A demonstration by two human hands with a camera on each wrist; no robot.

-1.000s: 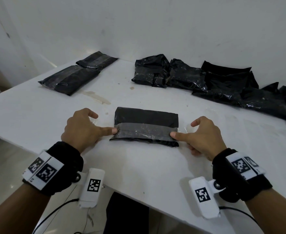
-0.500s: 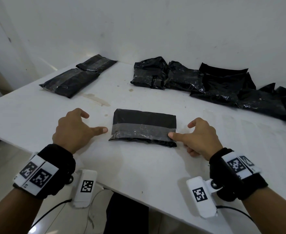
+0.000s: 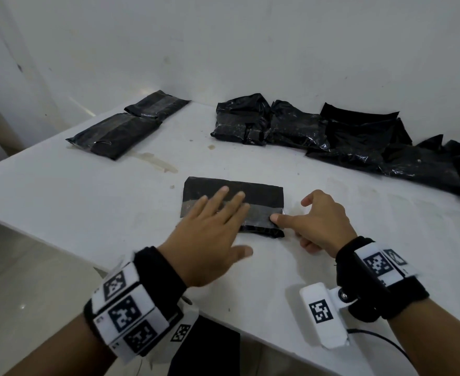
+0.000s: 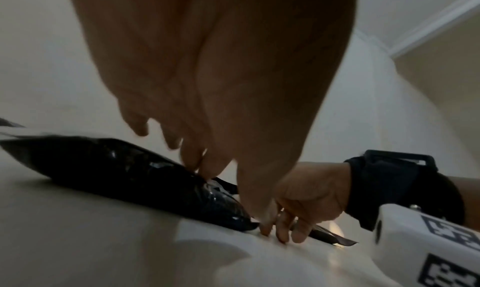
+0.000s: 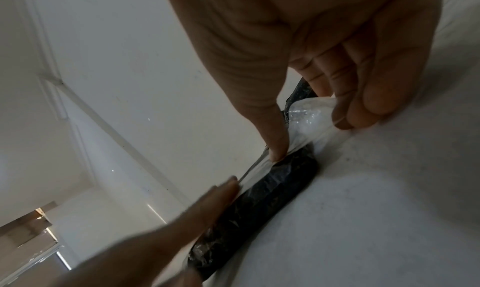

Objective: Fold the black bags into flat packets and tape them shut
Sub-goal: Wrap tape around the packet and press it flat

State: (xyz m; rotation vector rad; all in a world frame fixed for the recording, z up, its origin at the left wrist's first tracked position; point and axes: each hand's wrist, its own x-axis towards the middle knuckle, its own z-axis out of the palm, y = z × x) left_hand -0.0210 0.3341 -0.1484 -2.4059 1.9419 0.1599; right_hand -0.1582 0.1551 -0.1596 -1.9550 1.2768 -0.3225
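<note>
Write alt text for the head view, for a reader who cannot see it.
A left hand lies flat with straight fingers on a folded black packet crossed by clear tape, while the right hand presses its forefinger on the tape's right end. Two taped packets lie far left on the white table; loose black bags line the back wall.

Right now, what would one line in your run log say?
stage: smoothing tape | left hand: flat on packet | right hand: forefinger pins tape strip end | table

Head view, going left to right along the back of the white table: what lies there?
Two flat taped black plastic packets → bare stretch of white table → crumpled shiny black plastic bag → heap of unfolded black plastic bags running out to the right edge.
</note>
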